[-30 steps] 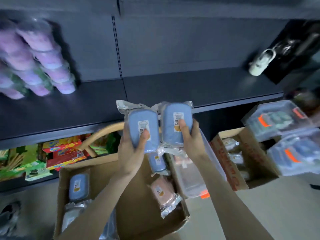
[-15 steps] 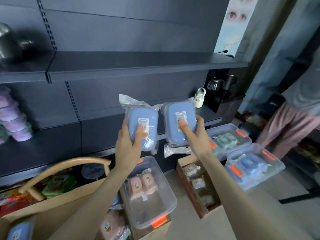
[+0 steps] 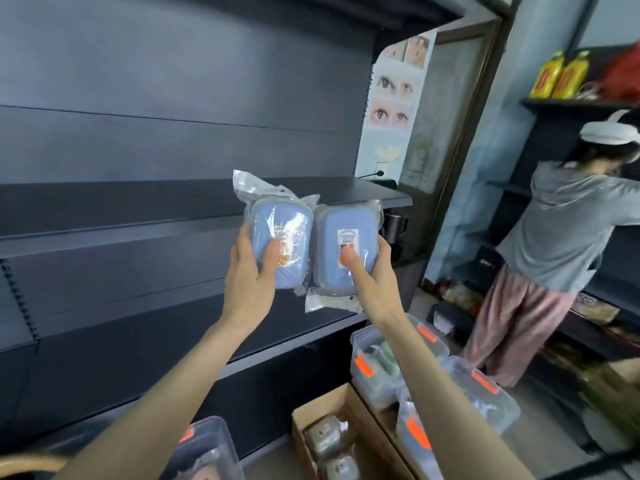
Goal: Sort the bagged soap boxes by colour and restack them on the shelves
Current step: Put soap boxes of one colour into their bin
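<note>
Dark metal shelves point(image 3: 138, 202) fill the left and centre of the frame, their boards running across to the middle. At the bottom left edge stands a clear plastic bin point(image 3: 211, 441) with an orange latch.

Just left of centre, the left hand point(image 3: 254, 271) is raised in front of the shelves and grips the left blue soap box point(image 3: 280, 237). The thumb lies curled across the front over the label and the fingers wrap behind. The box stands upright in a clear bag, with the loose top of the bag sticking up above it.

Touching it on the right is the right blue soap box point(image 3: 346, 244), also bagged and upright, with its white label facing the camera. The right hand point(image 3: 372, 282) holds it from below and from the side, with the thumb pressed on the lower part of the label and the fingers curled round the back. Both boxes are held in the air at about the level of the middle shelf board, not resting on it.

Below, at bottom centre, an open cardboard box point(image 3: 318, 400) holds brownish bagged boxes point(image 3: 329, 438). To its right are two clear lidded bins point(image 3: 381, 379) with orange latches. Above them, an eye poster point(image 3: 394, 98) hangs at the end of the shelving. At far right, another person point(image 3: 554, 237) in a grey hoodie reaches toward a second rack, with yellow bottles point(image 3: 561, 76) on top.
</note>
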Tool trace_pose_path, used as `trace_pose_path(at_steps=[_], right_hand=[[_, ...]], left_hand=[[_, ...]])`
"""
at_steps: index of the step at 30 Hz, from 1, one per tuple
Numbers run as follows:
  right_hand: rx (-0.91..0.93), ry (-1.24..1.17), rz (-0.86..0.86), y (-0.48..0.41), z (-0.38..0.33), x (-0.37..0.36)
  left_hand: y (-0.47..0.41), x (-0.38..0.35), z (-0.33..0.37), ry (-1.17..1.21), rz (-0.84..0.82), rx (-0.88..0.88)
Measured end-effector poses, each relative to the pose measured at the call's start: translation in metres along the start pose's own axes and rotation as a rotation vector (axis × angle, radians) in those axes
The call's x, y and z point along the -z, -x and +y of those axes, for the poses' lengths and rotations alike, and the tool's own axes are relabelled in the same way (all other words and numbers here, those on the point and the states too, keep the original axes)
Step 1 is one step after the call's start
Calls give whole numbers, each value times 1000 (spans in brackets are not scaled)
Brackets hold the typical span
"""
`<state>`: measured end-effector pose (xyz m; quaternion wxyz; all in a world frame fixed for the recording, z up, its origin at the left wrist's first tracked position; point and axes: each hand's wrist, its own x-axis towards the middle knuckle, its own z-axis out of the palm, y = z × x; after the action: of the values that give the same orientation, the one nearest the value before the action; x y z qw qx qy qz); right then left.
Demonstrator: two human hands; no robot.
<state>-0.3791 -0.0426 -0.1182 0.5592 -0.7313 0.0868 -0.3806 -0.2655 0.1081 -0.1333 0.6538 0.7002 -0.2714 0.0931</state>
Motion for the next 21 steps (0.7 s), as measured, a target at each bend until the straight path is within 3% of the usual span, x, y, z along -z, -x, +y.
trace_pose_path(at_steps=[14,21], right_hand=[[-47,43,164,-98,85,211],[-110,28,100,-126,132,329]], left_hand=[[-33,-246,19,206,-184,48],[-9,-374,17,214,-159,121]])
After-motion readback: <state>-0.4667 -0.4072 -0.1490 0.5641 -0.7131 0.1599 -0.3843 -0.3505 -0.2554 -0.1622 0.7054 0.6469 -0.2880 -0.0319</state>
